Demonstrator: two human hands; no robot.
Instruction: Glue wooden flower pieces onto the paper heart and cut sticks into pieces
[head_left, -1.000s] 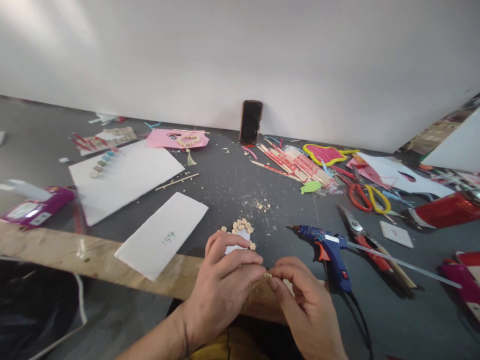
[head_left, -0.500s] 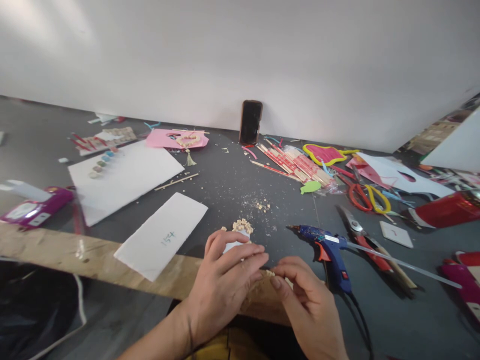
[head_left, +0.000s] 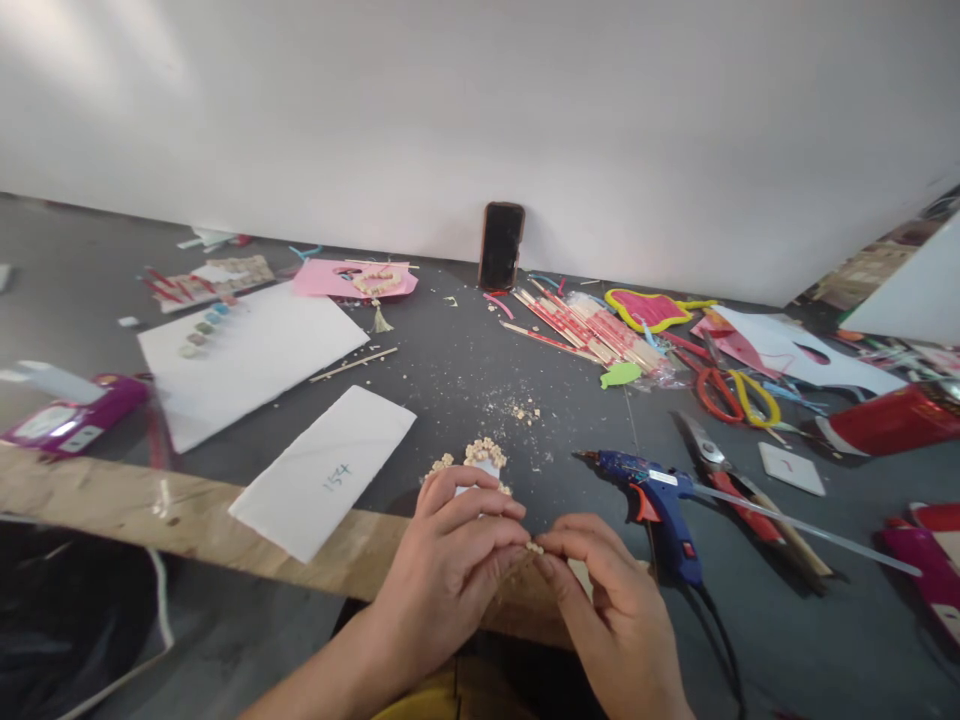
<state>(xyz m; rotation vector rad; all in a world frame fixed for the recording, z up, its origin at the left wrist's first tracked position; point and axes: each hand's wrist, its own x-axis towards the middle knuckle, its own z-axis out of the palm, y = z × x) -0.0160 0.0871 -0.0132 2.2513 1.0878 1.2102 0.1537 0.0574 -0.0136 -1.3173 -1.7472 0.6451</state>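
Right hand [head_left: 619,590] pinches a short row of beads [head_left: 535,547] between thumb and forefinger, at the near edge of the bench [head_left: 442,370]. Left hand [head_left: 450,555] meets it from the other side — fingers bent and close together, tips against the row's other end, though whether they pinch it too I cannot tell, since the thumb is mostly hidden. Just beyond the left fingers sits a cluster of beads [head_left: 484,452] on a small white card [head_left: 493,469], partly hidden by that hand. Crumbs [head_left: 523,411] lie scattered farther in. Near the right hand lies a blue glue gun [head_left: 664,482], nozzle to the left, with red-handled cutters [head_left: 757,510] beside it. Left of the hands lies a white slip [head_left: 322,450] marked 154; a bigger sheet [head_left: 247,370] lies behind it. At the back — against the wall [head_left: 375,120] — a phone [head_left: 502,245] stands upright, sticks [head_left: 562,322] near it on the right.
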